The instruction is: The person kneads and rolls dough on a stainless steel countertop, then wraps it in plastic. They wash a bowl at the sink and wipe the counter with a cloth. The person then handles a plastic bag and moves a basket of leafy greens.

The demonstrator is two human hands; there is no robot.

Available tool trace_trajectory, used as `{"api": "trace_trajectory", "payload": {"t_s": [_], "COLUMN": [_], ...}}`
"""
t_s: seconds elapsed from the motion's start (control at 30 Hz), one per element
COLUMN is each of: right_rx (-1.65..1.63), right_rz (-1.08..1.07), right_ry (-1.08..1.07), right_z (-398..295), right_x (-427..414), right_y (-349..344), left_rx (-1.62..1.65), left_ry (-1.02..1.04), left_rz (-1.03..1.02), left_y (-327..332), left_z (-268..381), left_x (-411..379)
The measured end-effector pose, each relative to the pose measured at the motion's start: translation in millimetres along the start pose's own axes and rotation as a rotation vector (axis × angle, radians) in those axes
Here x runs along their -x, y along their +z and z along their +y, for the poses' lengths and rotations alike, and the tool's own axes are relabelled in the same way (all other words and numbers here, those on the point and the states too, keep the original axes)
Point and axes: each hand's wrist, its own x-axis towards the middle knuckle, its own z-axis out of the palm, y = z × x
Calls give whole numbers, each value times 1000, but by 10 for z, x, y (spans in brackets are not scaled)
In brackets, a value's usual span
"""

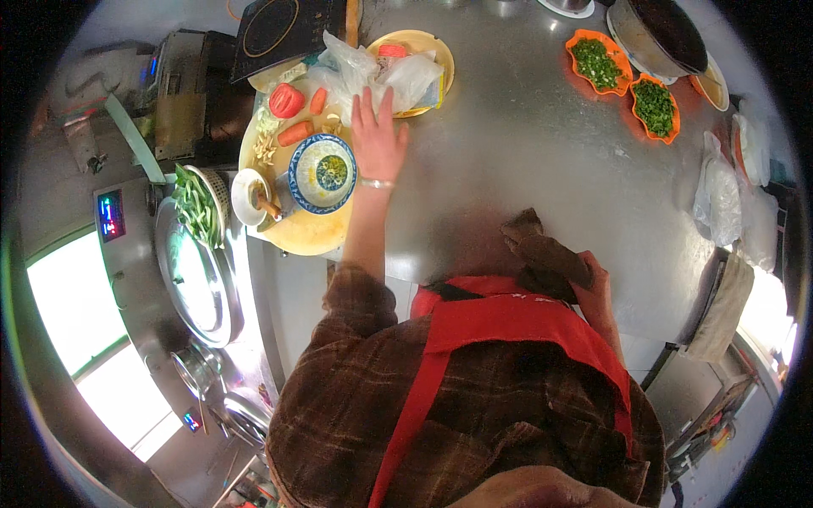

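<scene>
My left hand [379, 143] is palm down with its fingers spread at the right edge of a round cutting board [305, 236]. Its fingertips overlap a clear plastic bag [346, 70]; whether they touch it I cannot tell. Just left of the hand stands a blue-and-white bowl [322, 173] with chopped green bits in yellowish liquid. A small white bowl [249, 197] with a brown-handled utensil sits beside it. A halved tomato [286, 100], carrot pieces [296, 133] and chopped garlic [264, 151] lie on the board. My right hand [594, 279] grips a brown cloth [546, 251] near the table's front edge.
On the steel table [495, 159], a yellow plate [444, 54] holds bags and a red-lidded jar. Two orange dishes [625, 79] of chopped greens and a large pot [660, 32] stand at the far right. An induction cooktop [273, 28] lies back left, a basket of greens [200, 206] at left.
</scene>
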Motion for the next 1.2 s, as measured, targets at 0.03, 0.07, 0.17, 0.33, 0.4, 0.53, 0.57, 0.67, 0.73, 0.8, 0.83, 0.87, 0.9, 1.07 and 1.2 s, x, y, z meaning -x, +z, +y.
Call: {"api": "trace_trajectory", "payload": {"t_s": [0.03, 0.07, 0.17, 0.33, 0.4, 0.53, 0.57, 0.67, 0.73, 0.8, 0.83, 0.87, 0.9, 1.07, 1.2], "right_rx": [-4, -8, -8, -7, -20, -37, -31, 6, 25, 28, 28, 29, 29, 29, 23], "right_rz": [-3, 0, 14, 14, 3, 16, 17, -4, -10, 1, -6, -12, -17, -37, -38], "right_ry": [-12, -22, -25, -35, -6, -41, -46, -49, -50, -55, -52, -49, -46, -62, -60], "right_z": [-30, -81, -28, 75, 29, 16, 12, 9, 33, 81, 70, 54, 43, 100, 66], "right_x": [-4, 0, 6, 27, 30, 17, 15, 10, 3, 6, 5, 5, 5, 32, 60], "right_y": [6, 11, 36, 63, 61, 80, 82, 85, 94, 118, 117, 111, 111, 107, 107], "left_rx": [-74, -130, -308, -81, -69, 25, 73, 401, 722, 1122, 1282, 1444, 1530, 1806, 1892], "left_ry": [-7, -21, -36, -280, -325, -320, -313, -372, -423, -605, -620, -631, -548, -592, -638], "left_rz": [3, -25, -53, -84, -21, 123, 168, 286, 322, 347, 361, 373, 352, 231, 207], "left_y": [55, 123, 243, 130, -20, -364, -421, -517, -633, -676, -692, -703, -696, -681, -631], "left_z": [-93, -186, -411, -871, -931, -862, -857, -926, -915, -829, -808, -810, -838, -861, -718], "left_x": [-69, -144, -319, -674, -778, -904, -908, -900, -865, -822, -786, -759, -726, -538, -392]}}
